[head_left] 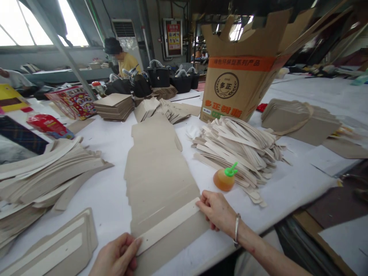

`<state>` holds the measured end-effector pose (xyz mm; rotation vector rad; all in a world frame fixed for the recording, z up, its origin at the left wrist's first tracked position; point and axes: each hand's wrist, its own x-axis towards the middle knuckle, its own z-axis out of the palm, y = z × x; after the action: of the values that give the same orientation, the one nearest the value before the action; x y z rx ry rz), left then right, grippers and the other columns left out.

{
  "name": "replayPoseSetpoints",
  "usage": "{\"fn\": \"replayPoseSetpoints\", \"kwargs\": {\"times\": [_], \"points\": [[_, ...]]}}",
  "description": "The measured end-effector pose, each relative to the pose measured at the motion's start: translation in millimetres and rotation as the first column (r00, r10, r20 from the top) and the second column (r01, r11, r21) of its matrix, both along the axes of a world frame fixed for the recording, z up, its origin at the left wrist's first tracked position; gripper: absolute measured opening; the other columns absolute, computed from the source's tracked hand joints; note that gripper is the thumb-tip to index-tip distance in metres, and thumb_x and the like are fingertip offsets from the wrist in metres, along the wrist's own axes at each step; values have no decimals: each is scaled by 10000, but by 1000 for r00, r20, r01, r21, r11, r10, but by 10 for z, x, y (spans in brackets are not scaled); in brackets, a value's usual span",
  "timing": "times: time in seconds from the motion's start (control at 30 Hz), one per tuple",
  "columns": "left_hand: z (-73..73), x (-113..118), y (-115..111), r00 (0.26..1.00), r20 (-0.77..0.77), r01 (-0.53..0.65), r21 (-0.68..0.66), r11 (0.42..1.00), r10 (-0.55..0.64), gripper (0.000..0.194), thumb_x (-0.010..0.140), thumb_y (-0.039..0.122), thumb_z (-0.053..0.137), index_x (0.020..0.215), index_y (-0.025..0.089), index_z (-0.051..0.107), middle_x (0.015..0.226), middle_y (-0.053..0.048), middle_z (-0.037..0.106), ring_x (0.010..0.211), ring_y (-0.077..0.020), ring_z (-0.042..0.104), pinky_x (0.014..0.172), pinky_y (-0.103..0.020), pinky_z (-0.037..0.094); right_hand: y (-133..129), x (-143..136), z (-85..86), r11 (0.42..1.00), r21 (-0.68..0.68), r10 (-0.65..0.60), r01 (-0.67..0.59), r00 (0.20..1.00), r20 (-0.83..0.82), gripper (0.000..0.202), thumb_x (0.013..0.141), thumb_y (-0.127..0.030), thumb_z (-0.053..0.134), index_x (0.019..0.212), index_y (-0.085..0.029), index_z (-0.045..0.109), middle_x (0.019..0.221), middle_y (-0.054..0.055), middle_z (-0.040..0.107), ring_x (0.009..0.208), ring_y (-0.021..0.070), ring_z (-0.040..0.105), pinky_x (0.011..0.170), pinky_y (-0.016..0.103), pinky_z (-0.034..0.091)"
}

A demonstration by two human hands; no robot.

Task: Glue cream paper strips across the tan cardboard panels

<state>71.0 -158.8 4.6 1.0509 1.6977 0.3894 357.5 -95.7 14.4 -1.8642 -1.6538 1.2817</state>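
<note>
A pale strip (169, 224) lies slantwise across the near part of a long row of overlapping grey-beige boards (161, 172). Its lower left end is pinched between the thumb and fingers of my left hand (117, 255). At the upper right end, my right hand (215, 211), with a bangle on the wrist, grips the strip with closed fingers. A round bottle of amber liquid with a green nozzle (224, 179) stands just beyond my right hand. Past the bottle is a heap of loose pale strips (238, 145).
Curved strips (48, 176) are piled at the left, above boards bearing pale strips (57, 249). A tall open carton (235, 84) stands behind the heap. Board stacks (113, 107) and black bags (158, 76) sit farther back, near a person in yellow (129, 63).
</note>
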Motion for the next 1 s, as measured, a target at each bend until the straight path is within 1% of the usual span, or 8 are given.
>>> {"fn": "replayPoseSetpoints", "kwargs": {"times": [0.1, 0.2, 0.3, 0.47, 0.7, 1.0], "points": [[115, 39, 9, 999, 31, 24, 16, 1000, -25, 469, 681, 681, 463, 621, 217, 434, 467, 46, 547, 379, -94, 487, 376, -200, 349, -11, -6, -24, 1000, -14, 5, -4, 999, 39, 200, 834, -323, 433, 669, -211, 417, 452, -73, 502, 269, 81, 495, 218, 124, 264], [164, 51, 15, 999, 32, -4, 24, 1000, 4, 378, 717, 589, 470, 653, 219, 431, 477, 50, 550, 378, -99, 499, 365, -202, 359, -3, -9, -64, 1000, -13, 24, -23, 998, 61, 225, 840, -355, 418, 662, -217, 405, 448, -73, 505, 265, 87, 500, 218, 129, 262], [156, 48, 14, 999, 14, -32, 27, 999, 32, 320, 742, 524, 470, 665, 215, 439, 466, 51, 553, 368, -102, 505, 352, -201, 364, 2, -14, -84, 999, -19, 33, -32, 997, 66, 243, 831, -383, 425, 652, -222, 398, 440, -74, 503, 261, 91, 499, 221, 136, 270], [121, 44, 14, 999, 19, -32, 39, 999, 31, 276, 766, 465, 468, 666, 208, 446, 457, 52, 555, 357, -97, 503, 338, -191, 361, -16, -14, -85, 999, -33, 30, -28, 997, 74, 264, 824, -416, 414, 643, -226, 389, 428, -72, 497, 253, 86, 478, 228, 143, 281], [81, 17, 4, 999, 22, -27, 40, 999, 27, 277, 782, 460, 455, 672, 206, 461, 465, 43, 567, 351, -105, 504, 327, -200, 370, -24, -10, -107, 999, -16, 34, -33, 996, 77, 299, 810, -472, 400, 632, -233, 377, 415, -73, 490, 253, 91, 473, 235, 152, 292], [80, 16, 9, 1000, 1, -18, 45, 999, 18, 279, 797, 451, 435, 675, 203, 463, 462, 37, 567, 348, -109, 510, 322, -198, 377, -18, -40, -53, 999, -37, 17, -15, 997, 69, 295, 786, -481, 395, 623, -237, 369, 411, -75, 482, 249, 93, 464, 233, 163, 299]]}}
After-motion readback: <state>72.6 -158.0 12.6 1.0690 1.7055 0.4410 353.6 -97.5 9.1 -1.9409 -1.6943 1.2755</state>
